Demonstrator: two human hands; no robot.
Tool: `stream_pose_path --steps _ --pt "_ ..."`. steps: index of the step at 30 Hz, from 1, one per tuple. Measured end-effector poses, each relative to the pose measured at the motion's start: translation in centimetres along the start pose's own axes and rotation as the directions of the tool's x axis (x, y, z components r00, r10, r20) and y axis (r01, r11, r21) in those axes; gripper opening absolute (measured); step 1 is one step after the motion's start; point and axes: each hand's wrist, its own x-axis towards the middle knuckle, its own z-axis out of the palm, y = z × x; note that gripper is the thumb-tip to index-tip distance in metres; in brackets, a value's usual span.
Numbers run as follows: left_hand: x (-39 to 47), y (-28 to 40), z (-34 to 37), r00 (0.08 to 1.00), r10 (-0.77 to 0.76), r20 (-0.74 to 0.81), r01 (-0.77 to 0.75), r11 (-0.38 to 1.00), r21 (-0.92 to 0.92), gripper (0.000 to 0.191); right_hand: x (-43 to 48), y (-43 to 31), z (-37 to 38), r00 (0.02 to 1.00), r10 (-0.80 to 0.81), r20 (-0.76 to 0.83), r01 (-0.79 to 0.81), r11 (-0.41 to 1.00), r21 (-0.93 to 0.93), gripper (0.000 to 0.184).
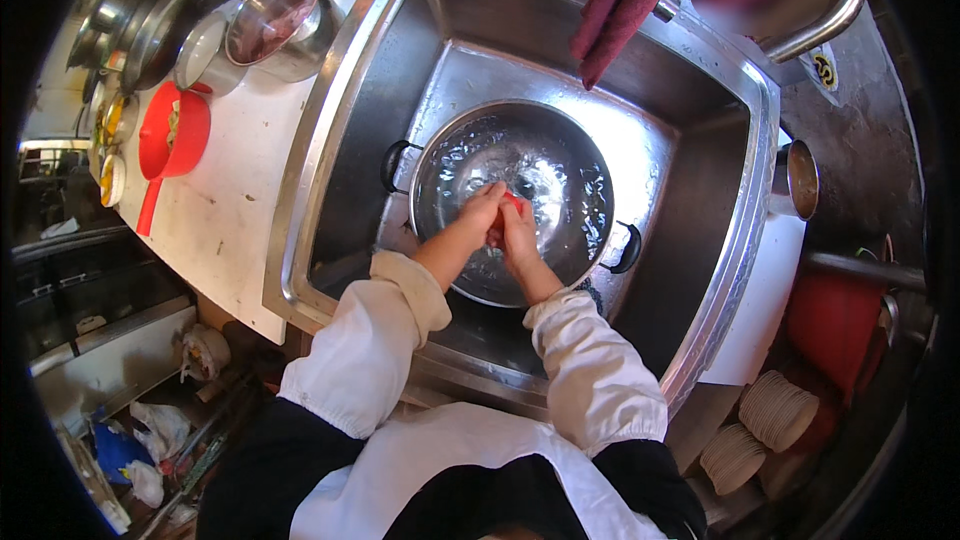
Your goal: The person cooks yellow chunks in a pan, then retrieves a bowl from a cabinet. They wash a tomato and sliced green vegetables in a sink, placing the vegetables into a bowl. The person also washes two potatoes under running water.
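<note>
A wide metal pan (pixel 442 255) with black side handles and water in it stands in a stainless steel sink (pixel 360 187). Over the middle of the pan, my left hand (pixel 481 211) and my right hand (pixel 519 229) meet around a small red object (pixel 511 202). The fingers of both hands close on it and cover most of it, so its exact kind cannot be told. White sleeves reach up both forearms.
Left of the sink, a white counter (pixel 240 202) holds a red long-handled strainer or pan (pixel 191 139), a steel pot (pixel 300 52) and other cookware. Dark red cloths (pixel 615 22) hang over the sink's far edge near a tap pipe (pixel 817 37). Stacked plates (pixel 776 409) stand low right.
</note>
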Motion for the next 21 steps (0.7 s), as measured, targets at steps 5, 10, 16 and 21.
stream_pose_path --steps 5,10,16,21 --pt "0.0 -1.1 1.0 0.982 0.168 0.09 -0.149 0.971 -0.187 0.026 3.8 3.4 -2.3 0.884 -0.467 -0.019 0.454 0.868 -0.203 0.023" --pt "-0.4 -2.4 1.9 0.982 0.187 0.002 -0.186 0.979 -0.086 0.028 3.1 -0.3 -2.4 0.994 -0.006 -0.108 0.003 1.0 -0.028 0.025" --pt "3.2 -3.5 1.5 0.998 -0.065 0.006 0.064 0.966 -0.251 0.031 2.6 2.4 -3.3 0.964 -0.265 0.028 0.26 0.916 -0.307 0.029" --pt "1.0 -3.6 1.6 0.967 0.238 0.087 -0.248 0.822 0.512 0.034 6.7 3.7 -8.3 0.945 0.236 0.227 -0.245 0.969 0.013 0.057"
